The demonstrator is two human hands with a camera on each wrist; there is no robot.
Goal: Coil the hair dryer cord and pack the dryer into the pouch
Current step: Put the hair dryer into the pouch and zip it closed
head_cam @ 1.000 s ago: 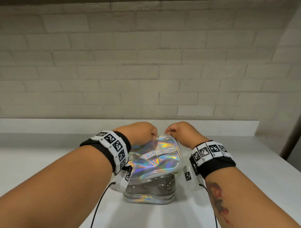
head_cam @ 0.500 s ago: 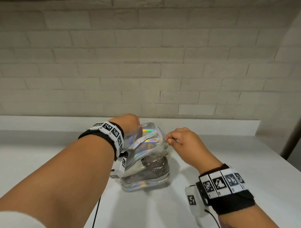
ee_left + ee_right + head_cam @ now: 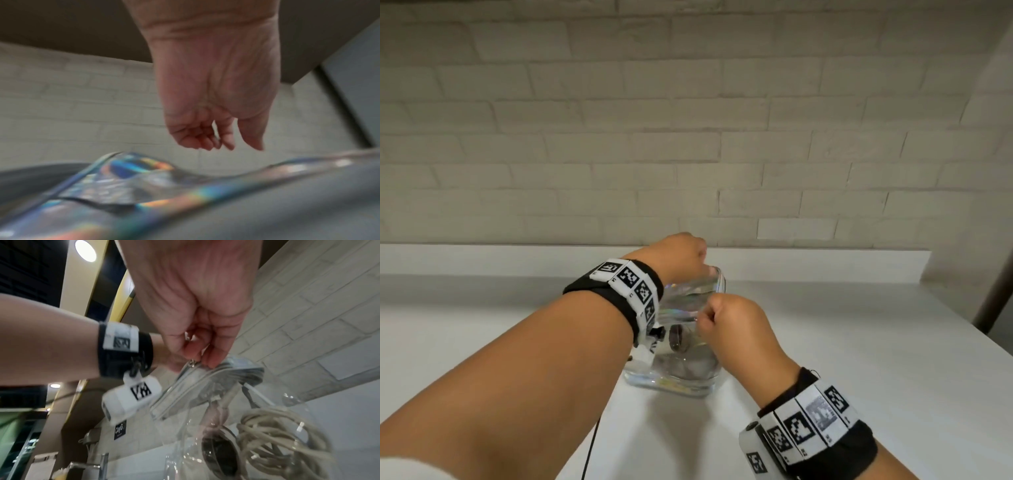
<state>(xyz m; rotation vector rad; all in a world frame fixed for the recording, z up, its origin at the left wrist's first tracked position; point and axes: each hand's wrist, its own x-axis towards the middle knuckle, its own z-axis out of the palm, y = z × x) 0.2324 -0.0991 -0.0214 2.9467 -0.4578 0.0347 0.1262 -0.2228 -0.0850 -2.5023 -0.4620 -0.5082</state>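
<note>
A clear iridescent pouch [image 3: 681, 373] stands on the white counter [image 3: 842, 359]. Through its wall show the hair dryer [image 3: 219, 449], dark and round-ended, and its coiled beige cord [image 3: 277, 441]. My left hand [image 3: 698, 265] grips the pouch's far top edge, fingers curled; the left wrist view shows this hand [image 3: 226, 142] above the blurred pouch [image 3: 144, 186]. My right hand [image 3: 703, 320] pinches the metal zipper pull [image 3: 192, 364] at the near top edge of the pouch [image 3: 216, 386], between the thumb and fingertips [image 3: 211, 361].
A pale brick wall [image 3: 688, 154] rises behind a low white ledge [image 3: 825, 263]. The counter's right edge [image 3: 983, 346] runs diagonally, with a dark post [image 3: 996, 294] beyond it. A black cable [image 3: 590, 448] hangs from my left wrist band.
My right hand has carried the zipper pull from the far top edge round the right side to the near edge. The lid has come down. My left hand stays at the far end.
</note>
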